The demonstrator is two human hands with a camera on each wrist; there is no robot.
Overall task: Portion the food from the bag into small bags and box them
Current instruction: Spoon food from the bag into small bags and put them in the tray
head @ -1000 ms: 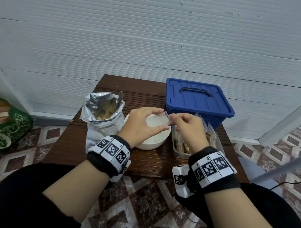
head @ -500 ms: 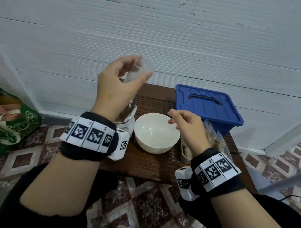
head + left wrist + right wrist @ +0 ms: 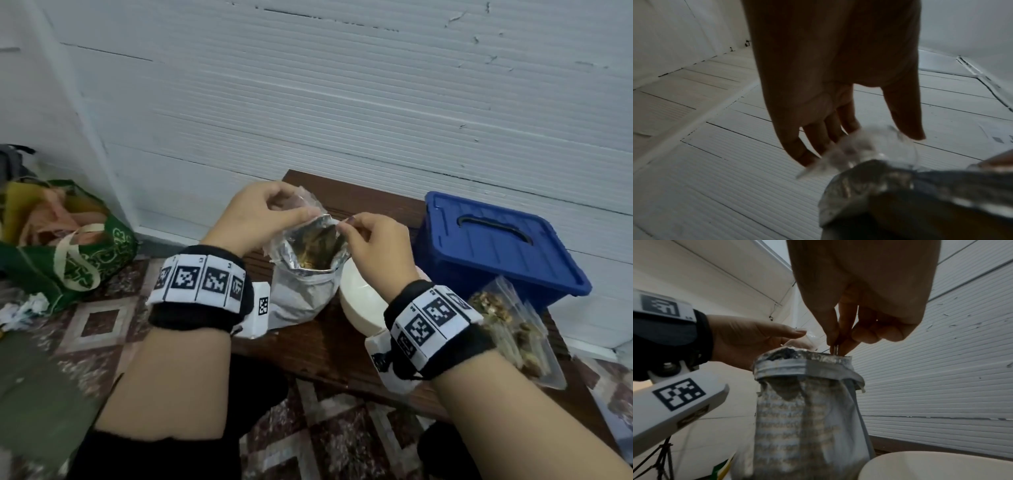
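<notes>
An open foil food bag (image 3: 301,287) stands on the dark wooden table (image 3: 325,349), with brown food inside. My left hand (image 3: 291,209) holds a small clear bag (image 3: 305,204) just above the far left of the foil bag's mouth. In the left wrist view the fingers (image 3: 812,146) and thumb grip the small clear bag (image 3: 869,149) over the foil bag (image 3: 900,186). My right hand (image 3: 346,226) pinches a thin metal spoon handle (image 3: 836,349) at the rim of the foil bag (image 3: 807,410). The spoon's bowl is hidden inside.
A white bowl (image 3: 359,301) sits right of the foil bag, under my right wrist. A blue lidded box (image 3: 496,246) stands at the back right. In front of it a clear container (image 3: 534,366) holds filled small bags. A green tote (image 3: 68,253) lies on the floor, left.
My left hand lifted the small clear bag high, then brought it down to the foil bag's mouth. My right hand moved left from over the bowl and took the spoon handle.
</notes>
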